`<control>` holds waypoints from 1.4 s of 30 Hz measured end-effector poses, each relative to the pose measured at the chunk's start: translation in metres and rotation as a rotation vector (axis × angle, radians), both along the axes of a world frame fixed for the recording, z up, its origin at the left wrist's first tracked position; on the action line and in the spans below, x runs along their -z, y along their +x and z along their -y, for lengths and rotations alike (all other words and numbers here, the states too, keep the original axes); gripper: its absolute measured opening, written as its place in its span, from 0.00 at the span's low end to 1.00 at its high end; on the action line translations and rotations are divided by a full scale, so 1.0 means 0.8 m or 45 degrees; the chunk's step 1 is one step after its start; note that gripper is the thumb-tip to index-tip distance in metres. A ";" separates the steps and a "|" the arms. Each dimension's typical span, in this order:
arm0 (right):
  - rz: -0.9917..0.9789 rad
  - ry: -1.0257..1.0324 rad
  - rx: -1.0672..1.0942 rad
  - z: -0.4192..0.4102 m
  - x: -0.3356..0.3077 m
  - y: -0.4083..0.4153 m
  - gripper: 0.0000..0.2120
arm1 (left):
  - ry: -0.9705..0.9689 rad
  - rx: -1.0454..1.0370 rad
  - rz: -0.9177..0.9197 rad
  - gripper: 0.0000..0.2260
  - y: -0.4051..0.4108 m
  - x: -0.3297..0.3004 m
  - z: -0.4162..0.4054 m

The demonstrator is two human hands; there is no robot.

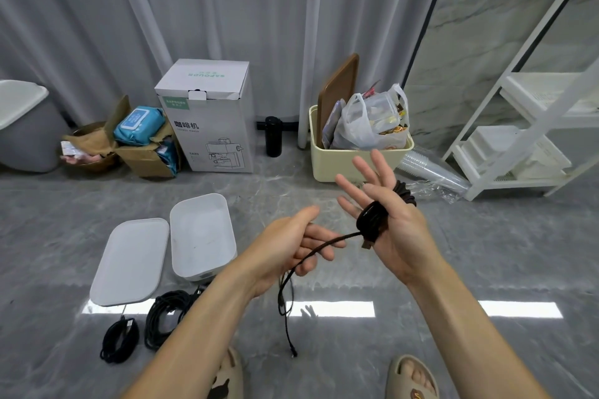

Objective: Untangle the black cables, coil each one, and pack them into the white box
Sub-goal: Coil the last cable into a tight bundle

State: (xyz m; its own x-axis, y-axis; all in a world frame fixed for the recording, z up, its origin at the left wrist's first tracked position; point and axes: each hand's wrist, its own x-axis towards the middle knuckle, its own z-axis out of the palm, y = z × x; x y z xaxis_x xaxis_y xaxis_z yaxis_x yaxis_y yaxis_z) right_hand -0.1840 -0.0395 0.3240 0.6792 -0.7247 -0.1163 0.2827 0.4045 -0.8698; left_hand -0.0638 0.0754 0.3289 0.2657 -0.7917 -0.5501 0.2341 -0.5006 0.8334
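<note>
Coiling is under way: the right hand (pixel 385 220) has its fingers spread, black cable (pixel 372 222) wound around the palm. The left hand (pixel 291 246) curls on the trailing length. Next, feed the slack around. White box (pixel 202 233) sits open, far left; two coils (pixel 146 324) lie near left.
</note>
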 end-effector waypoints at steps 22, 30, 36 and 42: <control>-0.789 -0.245 -0.876 -0.024 -0.022 -0.003 0.26 | -0.237 -0.166 0.495 0.25 0.004 -0.004 0.009; -0.303 0.197 -1.284 -0.024 -0.014 -0.005 0.37 | -0.259 -0.207 0.380 0.28 0.002 -0.003 0.012; -0.075 0.348 -1.287 -0.023 -0.003 -0.006 0.21 | -0.349 -0.104 0.203 0.19 -0.002 -0.004 0.009; 0.193 0.524 -1.299 -0.017 -0.002 0.002 0.25 | -0.502 -0.035 -0.133 0.14 0.001 -0.004 0.000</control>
State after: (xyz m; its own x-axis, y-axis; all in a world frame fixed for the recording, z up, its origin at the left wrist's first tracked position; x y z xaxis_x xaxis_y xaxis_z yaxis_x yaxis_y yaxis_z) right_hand -0.1827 -0.0256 0.3254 0.9627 0.2570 -0.0852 -0.2555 0.7581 -0.6001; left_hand -0.0629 0.0753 0.3317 0.2482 -0.9408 -0.2309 0.3364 -0.1398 0.9313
